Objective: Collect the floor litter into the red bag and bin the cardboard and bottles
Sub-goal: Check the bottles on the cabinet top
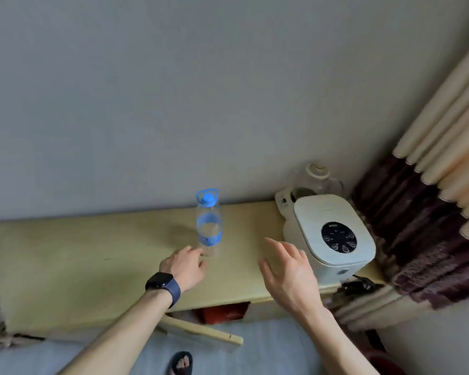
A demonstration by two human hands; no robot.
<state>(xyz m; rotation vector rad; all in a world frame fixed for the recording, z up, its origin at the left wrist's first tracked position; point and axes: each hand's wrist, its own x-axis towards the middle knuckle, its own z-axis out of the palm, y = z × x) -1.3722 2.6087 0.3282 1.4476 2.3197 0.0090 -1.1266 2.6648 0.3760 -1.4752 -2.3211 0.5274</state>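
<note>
We have a clear plastic bottle with a blue cap and blue label standing upright on the yellowish table, near the wall. The left hand, with a smartwatch on its wrist, is at the bottle's foot with fingers curled. Blur means we cannot tell whether it is touching or pinching. The right hand is wide, fingers spread, holding nothing, between the bottle and the white rice cooker. We judge the step to be picking up the bottle for binning. To do it well we'd wrap the body at the label, not the base: it looks empty and light, so a poke low down could tip it. We'd keep the right hand off the cooker and the kettle behind it. Under the table edge are something red, possibly the bag, and a cardboard strip.
</note>
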